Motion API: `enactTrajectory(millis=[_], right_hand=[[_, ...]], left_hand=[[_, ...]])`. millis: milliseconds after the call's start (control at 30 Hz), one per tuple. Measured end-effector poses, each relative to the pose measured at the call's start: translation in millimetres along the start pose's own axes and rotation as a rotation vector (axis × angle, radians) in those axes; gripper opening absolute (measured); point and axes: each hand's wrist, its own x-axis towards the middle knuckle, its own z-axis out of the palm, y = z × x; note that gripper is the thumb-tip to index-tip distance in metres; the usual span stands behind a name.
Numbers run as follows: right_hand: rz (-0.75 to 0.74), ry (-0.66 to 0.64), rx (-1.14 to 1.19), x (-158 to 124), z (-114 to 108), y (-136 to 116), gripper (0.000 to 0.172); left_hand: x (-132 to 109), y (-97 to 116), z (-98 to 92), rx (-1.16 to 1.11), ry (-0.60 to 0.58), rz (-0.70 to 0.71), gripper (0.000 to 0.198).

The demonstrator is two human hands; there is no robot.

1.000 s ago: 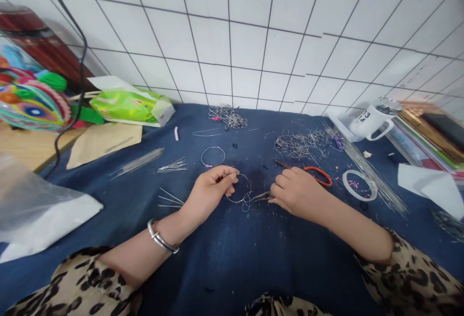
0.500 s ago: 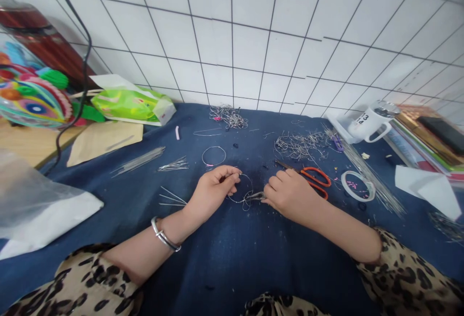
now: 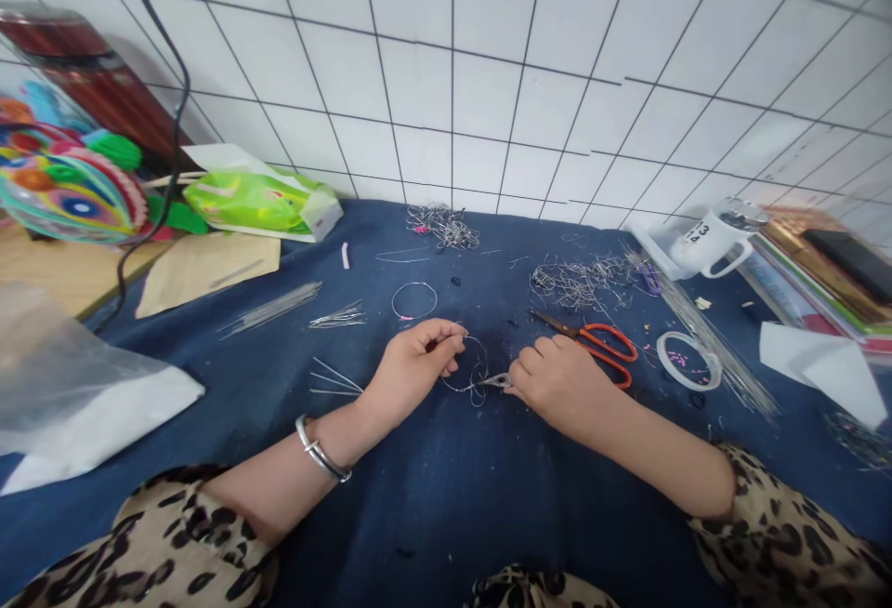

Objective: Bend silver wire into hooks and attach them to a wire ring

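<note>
My left hand (image 3: 425, 357) is closed, thumb and fingers pinching a thin wire ring (image 3: 483, 348) at its upper left side. Loose loops of wire tangle at the ring's lower right. My right hand (image 3: 554, 380) wraps round small metal pliers (image 3: 499, 380), whose handles are hidden in the fist. The plier jaws point left and meet the tangled wire; whether they grip it I cannot tell. Just behind the right hand lie scissors (image 3: 608, 343) with orange handles. Beyond the left hand rests another wire ring (image 3: 413, 284) with a pink bit on it.
Wire tangles (image 3: 578, 283) lie at the back right and back middle. Straight wire bundles (image 3: 279, 306) lie left, with more (image 3: 725, 348) at right. A round dish (image 3: 717, 371) holds pink beads. A white mug (image 3: 711, 241) stands near books; a plastic bag (image 3: 132, 403) sits at left.
The plier jaws look closer together and slightly turned against the wire. Both hands keep nearly the same place; the whole view has shifted a little.
</note>
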Motion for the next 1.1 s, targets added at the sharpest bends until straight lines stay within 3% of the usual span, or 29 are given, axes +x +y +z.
enactTrajectory(millis=[300,867,1100], right_hand=[[0.097,0.012,0.113,-3.4,0.2,11.9,0.027],[-0.019,-0.017,-0.021,0.6,-0.3,-3.9,0.02],[0.0,-0.033,-0.033,1.8,-4.8,-7.9,0.019]], left_hand=[[0.3,2.8,-1.0,0.006,-0.011,-0.003,0.018],[0.2,-2.4,0.2,0.025,-0.009,0.022,0.02],[0.3,-3.5,1.0,0.056,-0.006,0.03,0.022]])
